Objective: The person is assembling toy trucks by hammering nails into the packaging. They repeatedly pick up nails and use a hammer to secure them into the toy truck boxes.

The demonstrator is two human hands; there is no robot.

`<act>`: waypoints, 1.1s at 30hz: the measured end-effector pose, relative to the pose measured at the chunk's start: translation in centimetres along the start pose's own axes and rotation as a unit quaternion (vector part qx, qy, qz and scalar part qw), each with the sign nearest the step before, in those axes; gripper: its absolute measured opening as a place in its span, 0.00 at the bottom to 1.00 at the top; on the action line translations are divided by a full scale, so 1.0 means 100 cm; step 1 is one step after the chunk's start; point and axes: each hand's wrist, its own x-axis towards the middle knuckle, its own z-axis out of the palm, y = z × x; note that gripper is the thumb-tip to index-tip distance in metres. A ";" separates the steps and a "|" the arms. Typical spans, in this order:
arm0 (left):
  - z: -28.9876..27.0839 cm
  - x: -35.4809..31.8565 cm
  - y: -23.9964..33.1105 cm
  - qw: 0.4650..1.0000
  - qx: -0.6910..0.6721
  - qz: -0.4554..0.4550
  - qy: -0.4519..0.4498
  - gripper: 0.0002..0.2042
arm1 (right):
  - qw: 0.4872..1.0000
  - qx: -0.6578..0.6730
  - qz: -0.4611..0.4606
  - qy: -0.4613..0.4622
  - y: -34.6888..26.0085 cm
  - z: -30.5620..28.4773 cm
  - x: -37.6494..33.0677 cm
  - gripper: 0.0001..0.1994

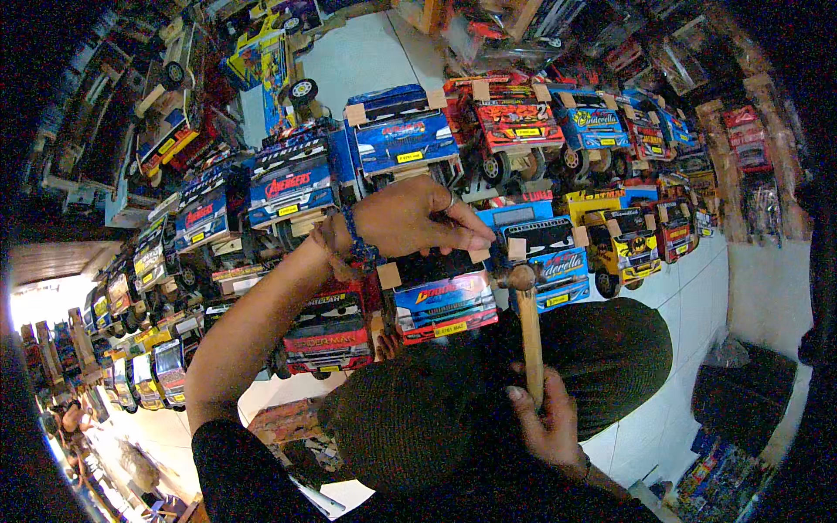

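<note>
Two hands are at work at frame centre: the left hand (pixel 417 218) has its fingers pinched at the top edge of a toy truck (pixel 443 301) resting on the knees, while the right hand (pixel 547 417) is wrapped around a hammer (pixel 527 327). Short, light taps are best kept square, clear of the pinching fingertips. Whatever is pinched cannot be made out, and the truck's lower part is hidden behind the knees.

At frame centre the left hand (pixel 418 218) rests on a toy truck (pixel 440 301); the hammer (pixel 526 327) is right of it, with more trucks (pixel 514 126) behind.
</note>
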 end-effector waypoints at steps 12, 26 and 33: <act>-0.002 0.001 -0.005 0.998 0.060 0.012 -0.017 0.15 | 1.000 -0.018 0.014 -0.002 0.004 0.002 0.004 0.15; -0.001 0.001 -0.003 0.999 0.045 -0.010 -0.020 0.14 | 0.941 -0.213 -0.261 0.036 0.010 0.000 0.012 0.31; -0.001 0.002 -0.004 0.998 0.066 0.020 -0.012 0.14 | 0.887 -0.286 -0.358 0.060 0.015 0.002 0.008 0.29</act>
